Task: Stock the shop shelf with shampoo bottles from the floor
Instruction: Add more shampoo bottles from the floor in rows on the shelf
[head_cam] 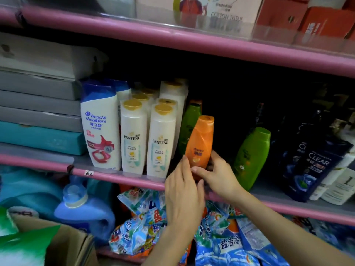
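Observation:
An orange shampoo bottle (200, 141) stands tilted at the front of the pink-edged middle shelf (119, 174). My right hand (215, 173) grips its base, fingers curled round the lower part. My left hand (182, 191) touches the bottle's lower left side with straight fingers. White Pantene bottles (160, 143) and a Head & Shoulders bottle (99, 127) stand to the left. A green bottle (189, 125) is behind the orange one, and another green bottle (251, 158) leans to its right.
Dark Clear bottles (315, 164) and white bottles fill the shelf's right end. Grey and teal boxes (38, 116) are stacked at the left. Below are detergent bags (146, 223), a blue jug (82, 208) and a cardboard box (63, 244). Tissue boxes sit on the upper shelf.

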Demonstrator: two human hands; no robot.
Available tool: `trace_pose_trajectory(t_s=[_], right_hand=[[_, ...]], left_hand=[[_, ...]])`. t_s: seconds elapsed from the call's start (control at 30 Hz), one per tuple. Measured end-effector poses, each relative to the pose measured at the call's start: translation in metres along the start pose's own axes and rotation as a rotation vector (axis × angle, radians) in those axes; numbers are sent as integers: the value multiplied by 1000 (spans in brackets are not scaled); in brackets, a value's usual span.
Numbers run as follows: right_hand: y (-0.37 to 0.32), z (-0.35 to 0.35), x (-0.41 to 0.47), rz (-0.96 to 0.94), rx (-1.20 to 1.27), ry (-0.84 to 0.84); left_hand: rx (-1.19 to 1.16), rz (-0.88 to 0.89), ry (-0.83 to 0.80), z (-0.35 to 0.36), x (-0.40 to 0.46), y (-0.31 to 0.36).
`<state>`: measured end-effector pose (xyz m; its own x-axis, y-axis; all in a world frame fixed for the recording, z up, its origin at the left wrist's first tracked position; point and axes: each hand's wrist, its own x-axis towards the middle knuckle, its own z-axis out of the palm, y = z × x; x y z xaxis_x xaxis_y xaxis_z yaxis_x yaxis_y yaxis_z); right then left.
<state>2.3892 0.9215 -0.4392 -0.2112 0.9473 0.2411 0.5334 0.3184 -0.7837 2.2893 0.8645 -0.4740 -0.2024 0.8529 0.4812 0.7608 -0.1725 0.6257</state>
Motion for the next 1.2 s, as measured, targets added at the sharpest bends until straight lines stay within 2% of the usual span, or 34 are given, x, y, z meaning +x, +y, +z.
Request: trace_pose_trajectory(t_s=[0.33,0.47,0.63,1.2], right_hand=[[0,10,36,26,115,32],[9,16,40,83,254,59],[19,19,43,62,296,84],[18,22,45,3,145,123]], left_hand=[[108,-173,-96,20,20,27],[147,-212,-110,21,27,27],[159,-221,-106,21,34,22],[151,-236,-99,19,43,16]])
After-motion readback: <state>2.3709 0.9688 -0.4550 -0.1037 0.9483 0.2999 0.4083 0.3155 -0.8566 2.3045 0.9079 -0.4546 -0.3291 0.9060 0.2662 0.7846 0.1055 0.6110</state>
